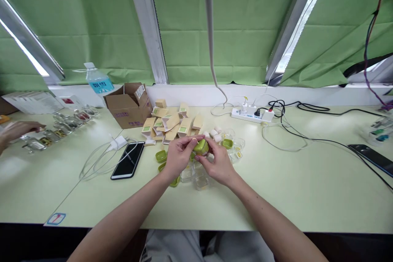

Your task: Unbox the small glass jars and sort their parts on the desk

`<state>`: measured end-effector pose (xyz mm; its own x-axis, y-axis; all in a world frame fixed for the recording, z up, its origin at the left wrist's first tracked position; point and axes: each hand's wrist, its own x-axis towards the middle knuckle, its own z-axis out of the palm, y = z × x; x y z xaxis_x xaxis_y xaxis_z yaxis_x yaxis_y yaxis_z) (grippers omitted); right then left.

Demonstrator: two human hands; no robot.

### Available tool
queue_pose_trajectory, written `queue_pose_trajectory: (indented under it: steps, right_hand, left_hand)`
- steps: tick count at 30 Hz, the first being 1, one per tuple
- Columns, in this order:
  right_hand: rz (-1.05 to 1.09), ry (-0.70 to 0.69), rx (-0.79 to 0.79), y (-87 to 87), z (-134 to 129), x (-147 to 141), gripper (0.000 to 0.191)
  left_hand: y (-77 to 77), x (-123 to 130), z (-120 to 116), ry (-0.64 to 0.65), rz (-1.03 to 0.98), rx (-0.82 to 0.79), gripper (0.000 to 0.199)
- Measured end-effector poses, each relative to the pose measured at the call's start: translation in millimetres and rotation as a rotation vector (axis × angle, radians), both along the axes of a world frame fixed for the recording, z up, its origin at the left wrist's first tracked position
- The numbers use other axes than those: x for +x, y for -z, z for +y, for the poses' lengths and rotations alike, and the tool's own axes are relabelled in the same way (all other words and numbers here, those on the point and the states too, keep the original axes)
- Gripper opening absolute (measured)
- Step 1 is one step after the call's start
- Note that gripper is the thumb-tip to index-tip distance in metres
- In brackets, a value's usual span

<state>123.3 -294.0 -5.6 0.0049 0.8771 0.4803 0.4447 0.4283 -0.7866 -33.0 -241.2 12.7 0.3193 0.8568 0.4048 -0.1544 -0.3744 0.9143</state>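
Observation:
Between my two hands, above the table, is a small container with a green lid (202,146). My left hand (181,153) pinches it from the left, thumb and fingers at the lid. From the right, my right hand (218,163) closes its fingers around the container's side. Below and around them lie clear plastic cups (201,181) and loose green lids (161,156). Another green lid (227,143) sits among clear pieces to the right. Several small white pieces (215,135) lie just behind my right hand. What is inside the held container is hidden by my fingers.
Folded small cardboard boxes (172,122) are heaped behind my hands, beside an open brown carton (129,110). A phone (128,160) and white charger cable (100,159) lie left. A power strip (252,115) stands behind right. At far left, another person's hand (23,129) reaches toward glass bottles (50,135).

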Motion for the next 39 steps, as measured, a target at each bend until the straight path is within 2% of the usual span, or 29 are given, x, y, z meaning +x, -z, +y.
queue_pose_trajectory:
  steps: [2,5,8,10,12,13,16,18,20,23,26,30,33,34,35,37,39]
  right_hand:
    - [-0.040,0.029,-0.029,-1.9,0,2,0.039]
    - [-0.057,0.062,-0.081,-3.4,-1,5,0.035]
    - [-0.004,0.034,-0.098,-4.4,-1,6,0.040]
    - [0.046,0.019,-0.085,-5.2,2,11,0.044]
    - [0.073,0.062,-0.069,-6.1,12,25,0.044]
    - [0.072,0.109,-0.063,-6.5,19,37,0.044]
    - [-0.013,0.419,-0.065,-6.5,44,88,0.049]
    - [-0.157,0.624,-0.167,-4.3,58,126,0.053]
    - [-0.288,0.708,-0.299,1.0,67,157,0.053]
    - [-0.306,0.682,-0.414,14.2,73,182,0.047]
    - [-0.317,0.627,-0.476,25.7,73,189,0.047]
    - [-0.363,0.639,-0.474,21.3,69,187,0.061]
    - [-0.422,0.740,-0.303,4.7,56,169,0.063]
    - [-0.450,0.759,-0.093,-1.1,50,156,0.052]
    - [-0.458,0.697,0.134,-6.3,43,141,0.042]
    - [-0.476,0.411,0.468,-13.3,30,103,0.033]
    - [-0.594,0.174,0.595,-15.2,19,65,0.036]
  left_hand:
    - [0.3,0,1,-0.059,-0.084,-0.043,0.030]
    - [-1.4,-3,9,-0.121,-0.319,-0.160,0.031]
    - [-2.6,-7,19,-0.047,-0.469,-0.339,0.030]
    - [-2.5,-9,24,-0.006,-0.504,-0.452,0.022]
    - [-3.3,-10,27,-0.009,-0.527,-0.539,0.012]
    - [-4.3,-10,27,-0.017,-0.533,-0.576,0.008]
    - [-9.7,-9,26,-0.052,-0.523,-0.668,0.010]
    - [-13.3,-8,24,-0.065,-0.499,-0.714,0.014]
    - [-15.0,-7,23,-0.052,-0.480,-0.741,0.015]
    - [-13.3,-7,23,-0.008,-0.453,-0.755,0.017]
    - [-10.1,-8,24,0.040,-0.432,-0.768,0.019]
    - [-10.1,-10,21,0.144,-0.439,-0.800,0.019]
    - [-11.9,-9,17,0.205,-0.415,-0.782,0.019]
    - [-12.2,-8,16,0.210,-0.399,-0.779,0.017]
    - [-12.1,-7,15,0.212,-0.378,-0.780,0.017]
    - [-10.6,-5,13,0.205,-0.316,-0.777,0.021]
    - [-7.1,-5,12,0.181,-0.236,-0.755,0.030]
